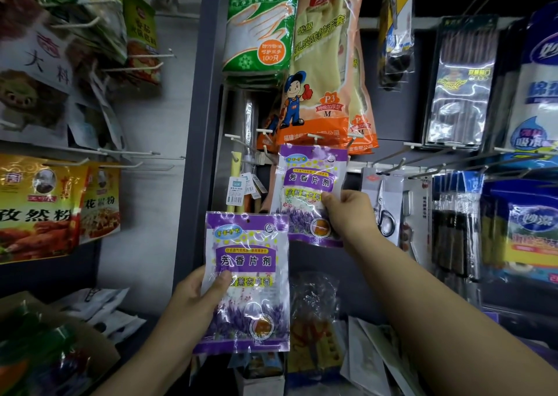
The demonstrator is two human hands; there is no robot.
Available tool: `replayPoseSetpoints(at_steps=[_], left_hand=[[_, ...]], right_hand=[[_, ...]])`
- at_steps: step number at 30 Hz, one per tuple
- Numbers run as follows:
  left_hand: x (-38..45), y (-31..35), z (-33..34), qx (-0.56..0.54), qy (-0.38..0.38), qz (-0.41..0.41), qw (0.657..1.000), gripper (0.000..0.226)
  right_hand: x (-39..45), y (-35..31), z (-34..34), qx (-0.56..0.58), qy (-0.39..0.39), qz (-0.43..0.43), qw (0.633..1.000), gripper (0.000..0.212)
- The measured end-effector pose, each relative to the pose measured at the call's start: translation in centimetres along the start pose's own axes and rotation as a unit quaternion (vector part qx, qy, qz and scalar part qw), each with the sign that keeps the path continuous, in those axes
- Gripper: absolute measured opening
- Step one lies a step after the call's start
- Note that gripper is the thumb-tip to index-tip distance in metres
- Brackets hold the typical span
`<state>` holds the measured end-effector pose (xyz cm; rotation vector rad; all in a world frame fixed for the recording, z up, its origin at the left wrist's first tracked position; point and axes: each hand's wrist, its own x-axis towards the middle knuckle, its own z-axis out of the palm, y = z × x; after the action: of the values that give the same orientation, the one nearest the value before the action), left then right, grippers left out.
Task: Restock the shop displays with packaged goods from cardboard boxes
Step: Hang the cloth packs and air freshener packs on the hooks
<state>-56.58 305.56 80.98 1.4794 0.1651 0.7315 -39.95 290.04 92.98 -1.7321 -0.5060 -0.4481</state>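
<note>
Two purple lavender sachet packets are in my hands in front of a peg display. My left hand (196,299) grips the lower packet (247,278) by its left edge, thumb across the front. My right hand (350,214) pinches the upper packet (308,193) at its right side and holds it up against a white peg hook (314,137), the packet's top edge right at the hook tip. I cannot tell if the hook passes through its hole.
Glove packs, green (259,24) and orange (323,72), hang above. Scissors (383,211) and blue cloth packs (525,229) hang to the right, spice bags (36,208) to the left. A cardboard box (90,332) sits at bottom left. Several bare hooks (232,137) stick out near the upper packet.
</note>
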Motion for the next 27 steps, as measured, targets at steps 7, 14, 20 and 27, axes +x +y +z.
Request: replayPoseSetpoints(at_steps=[7,14,20,27], left_hand=[[0.1,-0.1,-0.1,-0.003,0.002,-0.012,1.000,0.015],[-0.1,-0.4,-0.8,-0.007,0.006,-0.022,1.000,0.018],[-0.2,-0.3,-1.0,-0.015,0.005,-0.015,1.000,0.022],[-0.6,0.1,-1.2,-0.032,0.012,0.001,0.999,0.018]], right_hand=[[0.8,-0.6,0.5,-0.034,0.028,0.001,0.999,0.034],[-1.4,0.2,0.3,-0.022,0.031,-0.059,0.998,0.035],[-1.5,-0.5,-0.5,0.016,0.027,-0.063,0.998,0.023],[-0.9,-1.0,-0.9,0.017,0.005,-0.025,1.000,0.023]])
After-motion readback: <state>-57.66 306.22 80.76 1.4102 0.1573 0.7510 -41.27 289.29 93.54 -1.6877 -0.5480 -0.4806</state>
